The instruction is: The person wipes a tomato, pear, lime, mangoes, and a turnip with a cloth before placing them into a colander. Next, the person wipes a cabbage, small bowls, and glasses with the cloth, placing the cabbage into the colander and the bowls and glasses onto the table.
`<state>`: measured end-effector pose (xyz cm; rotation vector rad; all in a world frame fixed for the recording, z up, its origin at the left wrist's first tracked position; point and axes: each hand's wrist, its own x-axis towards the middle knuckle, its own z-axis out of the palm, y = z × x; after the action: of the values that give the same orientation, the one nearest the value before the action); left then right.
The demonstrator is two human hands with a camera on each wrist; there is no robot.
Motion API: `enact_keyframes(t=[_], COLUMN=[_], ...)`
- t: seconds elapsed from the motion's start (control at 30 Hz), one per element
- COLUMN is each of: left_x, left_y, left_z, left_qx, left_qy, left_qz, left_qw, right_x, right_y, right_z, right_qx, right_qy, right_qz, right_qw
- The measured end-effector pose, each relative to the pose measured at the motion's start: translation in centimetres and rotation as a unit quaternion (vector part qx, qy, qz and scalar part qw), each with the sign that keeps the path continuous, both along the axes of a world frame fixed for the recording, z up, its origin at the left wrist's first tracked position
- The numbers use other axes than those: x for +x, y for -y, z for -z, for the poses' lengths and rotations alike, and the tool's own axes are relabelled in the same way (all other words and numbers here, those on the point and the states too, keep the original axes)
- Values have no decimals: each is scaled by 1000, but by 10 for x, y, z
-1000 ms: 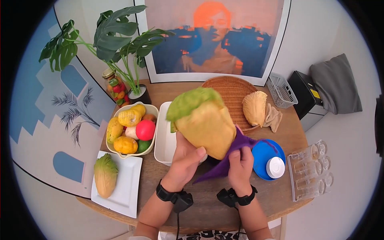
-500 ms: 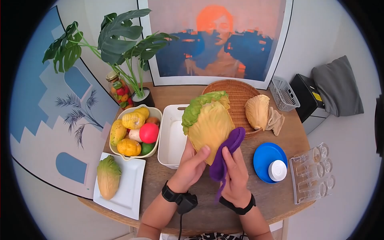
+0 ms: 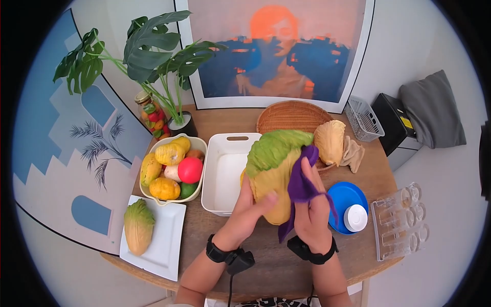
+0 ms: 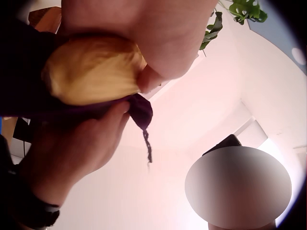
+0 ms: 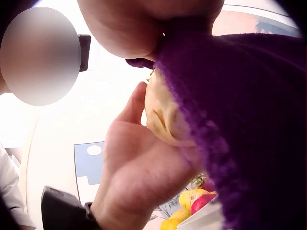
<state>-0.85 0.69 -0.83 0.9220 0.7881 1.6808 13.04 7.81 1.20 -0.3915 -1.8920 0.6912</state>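
A napa cabbage, green at the leafy top and pale yellow below, is held tilted above the table in front of the white bin. My left hand grips its lower left side, thumb across the front. Against the right side lies a purple cloth, which my right hand holds with bent fingers. In the left wrist view the cabbage's yellow base shows between both hands. Much of the base is hidden behind the cloth in the right wrist view.
Left stand a bowl of fruit and a white plate with another cabbage. A white bin sits behind my left hand. A wicker tray, yellowish cabbage, blue plate, white cup and glass rack lie right.
The cabbage has shifted right and toward me and turned, so more green faces the head camera. My right hand has moved right, and the bunched cloth now spreads along the cabbage's side.
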Motion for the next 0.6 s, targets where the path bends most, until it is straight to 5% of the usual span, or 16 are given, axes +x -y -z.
enact_keyframes(t=[0.27, 0.43, 0.6], left_x=[-12, -13, -14], left_y=[-3, -1, 1], left_z=[-7, -15, -16], left_qx=[13, 69, 58], left_qy=[91, 213, 126], left_qz=[-17, 94, 72], left_qw=[996, 970, 988], right_x=[5, 11, 22], right_y=[28, 24, 18], right_z=[34, 28, 27], right_qx=[101, 94, -16], right_qy=[68, 76, 37], right_qz=[-14, -23, -36], right_qw=[992, 992, 999])
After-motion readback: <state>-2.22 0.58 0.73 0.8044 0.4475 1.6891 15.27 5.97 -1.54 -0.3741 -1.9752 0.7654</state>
